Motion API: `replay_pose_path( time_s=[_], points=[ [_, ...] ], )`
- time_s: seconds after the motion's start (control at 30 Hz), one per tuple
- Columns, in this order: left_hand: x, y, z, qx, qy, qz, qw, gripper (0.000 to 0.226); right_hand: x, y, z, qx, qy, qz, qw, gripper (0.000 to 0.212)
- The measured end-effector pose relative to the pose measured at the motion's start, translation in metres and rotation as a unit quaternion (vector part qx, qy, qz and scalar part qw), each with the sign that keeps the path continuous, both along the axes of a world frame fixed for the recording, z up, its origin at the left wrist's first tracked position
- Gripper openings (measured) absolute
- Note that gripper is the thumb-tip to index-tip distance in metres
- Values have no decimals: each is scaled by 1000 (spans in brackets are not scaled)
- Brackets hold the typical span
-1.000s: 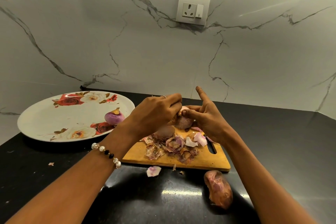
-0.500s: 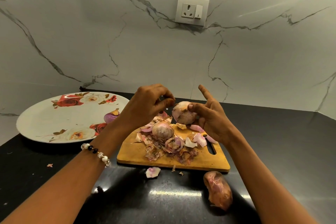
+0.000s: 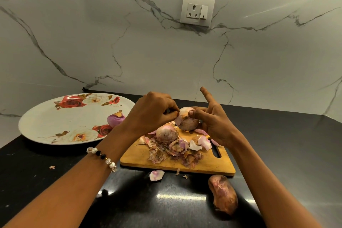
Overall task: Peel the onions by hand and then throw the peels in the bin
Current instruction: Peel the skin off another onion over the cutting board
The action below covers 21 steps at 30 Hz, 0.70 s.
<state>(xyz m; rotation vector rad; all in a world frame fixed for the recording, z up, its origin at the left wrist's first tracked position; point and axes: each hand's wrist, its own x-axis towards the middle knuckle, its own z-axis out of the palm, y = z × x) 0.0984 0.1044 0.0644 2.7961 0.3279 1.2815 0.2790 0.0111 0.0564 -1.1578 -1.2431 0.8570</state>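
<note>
Gripping onion (image 3: 187, 121): right hand (image 3: 212, 122) | left hand (image 3: 149, 114) pinching its skin

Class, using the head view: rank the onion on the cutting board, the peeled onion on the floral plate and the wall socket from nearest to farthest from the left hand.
1. Onion on the cutting board: just below the left hand.
2. Peeled onion on the floral plate: to the hand's left.
3. Wall socket: high on the wall, up and right.

White grey-veined marble wall (image 3: 92, 33) with socket plate (image 3: 198, 11); glossy black counter (image 3: 286, 153) reflecting overhead light.
</note>
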Motion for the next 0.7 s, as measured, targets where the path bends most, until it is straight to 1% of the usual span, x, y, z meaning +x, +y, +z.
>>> replay_pose_path(
  time_s=[0.13,0.27,0.33,0.43,0.6,0.7],
  points=[
    [2,-4,-3,58,10,33,998,11,-1,0,0,4,2,1,1000,108],
    [5,-5,-5,65,23,42,997,12,-3,1,0,7,8,3,1000,106],
    [4,-4,-4,31,9,49,998,13,-4,0,0,13,21,11,1000,104],
    [1,-2,-1,-55,-35,59,996,13,-2,-2,2,28,42,19,999,101],
    [0,-3,2,-164,-92,84,979,9,1,-1,3,40,89,26,995,96],
    [-1,-1,1,-220,-114,90,965,8,4,1,2,44,136,37,989,98]
  ],
)
